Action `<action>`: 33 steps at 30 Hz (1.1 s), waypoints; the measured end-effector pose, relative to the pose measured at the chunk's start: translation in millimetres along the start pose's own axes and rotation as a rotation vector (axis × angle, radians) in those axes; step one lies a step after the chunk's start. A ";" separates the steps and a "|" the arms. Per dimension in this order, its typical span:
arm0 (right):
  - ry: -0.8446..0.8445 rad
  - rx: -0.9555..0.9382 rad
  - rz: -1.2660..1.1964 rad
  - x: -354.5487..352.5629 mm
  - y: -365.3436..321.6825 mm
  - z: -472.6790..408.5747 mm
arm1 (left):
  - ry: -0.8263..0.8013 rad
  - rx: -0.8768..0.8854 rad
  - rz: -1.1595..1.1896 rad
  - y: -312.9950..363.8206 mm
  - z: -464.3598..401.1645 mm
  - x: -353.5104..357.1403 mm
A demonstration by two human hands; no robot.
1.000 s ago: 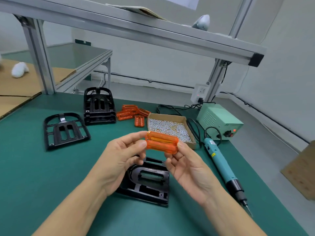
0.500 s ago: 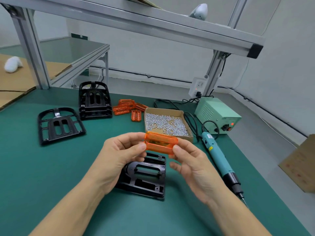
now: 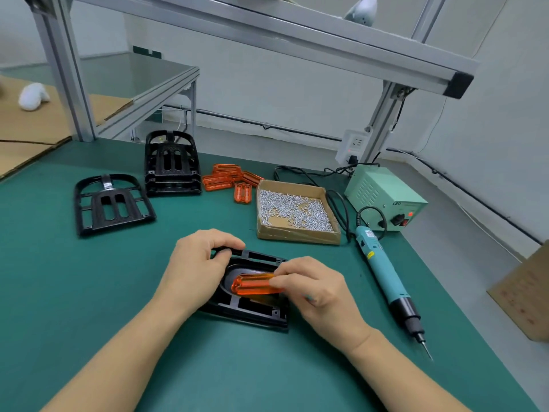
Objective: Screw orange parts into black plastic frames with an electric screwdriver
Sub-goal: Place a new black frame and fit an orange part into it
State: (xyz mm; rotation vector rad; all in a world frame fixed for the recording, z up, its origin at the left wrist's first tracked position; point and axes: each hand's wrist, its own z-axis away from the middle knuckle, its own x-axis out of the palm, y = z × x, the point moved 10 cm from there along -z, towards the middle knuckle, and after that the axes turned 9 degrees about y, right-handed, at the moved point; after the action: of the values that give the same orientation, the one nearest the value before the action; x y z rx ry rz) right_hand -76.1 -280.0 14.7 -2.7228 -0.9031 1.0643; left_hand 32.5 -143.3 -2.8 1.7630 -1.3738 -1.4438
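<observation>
A black plastic frame (image 3: 252, 310) lies on the green mat in front of me. My left hand (image 3: 196, 263) grips its far left edge with curled fingers. My right hand (image 3: 312, 286) pinches a translucent orange part (image 3: 252, 285) and holds it down in the frame's oval recess. The teal electric screwdriver (image 3: 383, 272) lies untouched on the mat to the right, tip toward me. A cardboard box of screws (image 3: 294, 212) stands behind the frame.
Several loose orange parts (image 3: 228, 179) lie behind the box's left side. A stack of black frames (image 3: 170, 165) and a single frame (image 3: 111, 203) sit at the back left. A green power supply (image 3: 386, 197) with cables is at the back right.
Both hands came down from mid-air to the mat. The orange part went from held up between both hands into the frame's recess, and the left hand moved onto the frame.
</observation>
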 end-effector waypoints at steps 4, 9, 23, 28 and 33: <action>0.024 -0.045 0.070 -0.3 -5.1 -4.8 | -0.038 0.079 -0.071 5.3 0.4 3.7; -0.149 -0.099 0.138 13.4 -6.6 -4.3 | -0.115 0.162 -0.246 7.2 1.7 13.9; -0.277 0.440 -0.112 17.7 36.2 9.7 | -0.183 0.230 -0.424 0.0 6.1 27.9; -0.345 0.551 -0.040 26.3 45.2 13.9 | -0.185 0.238 -0.489 -2.9 5.7 31.6; -0.411 0.604 -0.028 24.7 51.0 10.8 | -0.165 0.223 -0.549 -4.6 6.5 31.8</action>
State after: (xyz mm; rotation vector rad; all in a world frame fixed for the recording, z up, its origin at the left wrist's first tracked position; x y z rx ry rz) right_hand -43.3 -309.7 -22.3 -2.0310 -0.5266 1.6089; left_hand 26.5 -168.6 -22.8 2.3407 -1.2183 -1.8019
